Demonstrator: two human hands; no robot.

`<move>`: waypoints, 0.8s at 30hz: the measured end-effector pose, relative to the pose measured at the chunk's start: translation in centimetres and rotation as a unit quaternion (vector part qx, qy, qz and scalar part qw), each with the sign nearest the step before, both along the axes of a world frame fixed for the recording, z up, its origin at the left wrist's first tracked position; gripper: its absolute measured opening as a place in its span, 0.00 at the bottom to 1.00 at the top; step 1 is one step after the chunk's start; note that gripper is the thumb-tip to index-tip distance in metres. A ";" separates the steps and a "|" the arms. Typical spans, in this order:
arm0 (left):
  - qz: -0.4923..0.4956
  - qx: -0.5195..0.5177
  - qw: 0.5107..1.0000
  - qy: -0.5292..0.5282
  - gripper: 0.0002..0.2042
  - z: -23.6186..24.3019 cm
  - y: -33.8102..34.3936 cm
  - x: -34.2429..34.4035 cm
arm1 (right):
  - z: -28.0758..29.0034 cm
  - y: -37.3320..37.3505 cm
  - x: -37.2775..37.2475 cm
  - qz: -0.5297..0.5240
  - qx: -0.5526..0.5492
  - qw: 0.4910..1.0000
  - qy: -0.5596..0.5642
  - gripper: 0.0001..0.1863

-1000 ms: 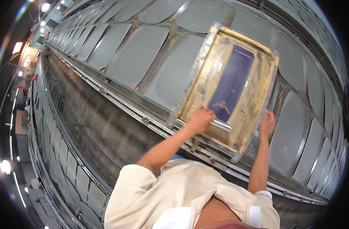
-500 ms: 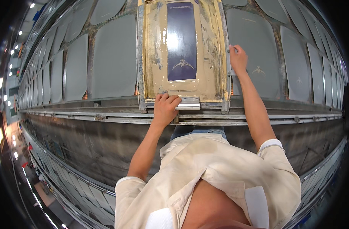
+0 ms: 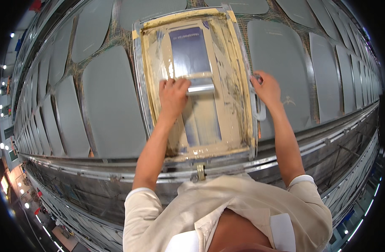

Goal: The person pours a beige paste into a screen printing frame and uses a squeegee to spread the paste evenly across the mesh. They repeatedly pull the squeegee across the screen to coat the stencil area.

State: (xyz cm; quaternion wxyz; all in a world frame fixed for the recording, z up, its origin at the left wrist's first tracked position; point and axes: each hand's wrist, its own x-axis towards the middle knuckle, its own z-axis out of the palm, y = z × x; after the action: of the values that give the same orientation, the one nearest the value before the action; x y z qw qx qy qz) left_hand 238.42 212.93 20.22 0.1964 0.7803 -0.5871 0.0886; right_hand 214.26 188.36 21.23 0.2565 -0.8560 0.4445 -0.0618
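A long tabletop (image 3: pixel 121 40), lined with grey panels (image 3: pixel 112 101), extends either side of the framed screen (image 3: pixel 145 84). That screen is probably stiff and fairly heavy, best held by its side rims. Near the screen's middle sits a metal squeegee (image 3: pixel 201 87), likely light and rigid but slippery from the tan paste (image 3: pixel 201 111); its bar offers the grip. Left hand (image 3: pixel 174 97): palm down, fingers wrapped over the bar's end toward the screen's left rim. Right hand (image 3: pixel 268 86): fingers curled beside the screen's right rim; whether pinching it, I cannot tell.
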 end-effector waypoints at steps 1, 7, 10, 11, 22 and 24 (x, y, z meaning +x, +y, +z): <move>-0.001 0.003 1.000 -0.007 0.21 0.3 -2.6 2.7 | 0.7 -0.9 1.7 0.027 -0.003 1.000 -0.017 0.21; -0.004 0.045 0.998 0.035 0.15 1.4 -14.0 14.8 | 2.4 -7.5 19.7 0.288 -0.092 0.931 -0.202 0.29; -0.010 0.102 0.990 0.093 0.17 3.3 -17.6 17.6 | 3.2 -9.3 25.6 0.357 -0.089 0.925 -0.091 0.22; -0.008 0.120 0.987 0.106 0.18 3.2 -18.0 18.3 | 3.1 -9.5 26.9 0.366 -0.106 0.923 -0.058 0.20; 0.005 0.131 0.986 0.105 0.19 1.4 -12.1 12.4 | 1.0 -3.8 24.5 0.342 -0.058 0.936 0.049 0.17; -0.021 0.084 0.990 0.109 0.17 1.5 -7.6 7.6 | 0.6 0.4 18.8 0.378 -0.025 0.924 0.056 0.16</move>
State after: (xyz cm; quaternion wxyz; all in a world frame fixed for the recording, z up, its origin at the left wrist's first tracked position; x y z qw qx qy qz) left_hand 246.02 205.31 21.75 0.1949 0.7865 -0.5838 -0.0505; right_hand 233.05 188.78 21.81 0.2144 -0.9685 0.1003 0.0769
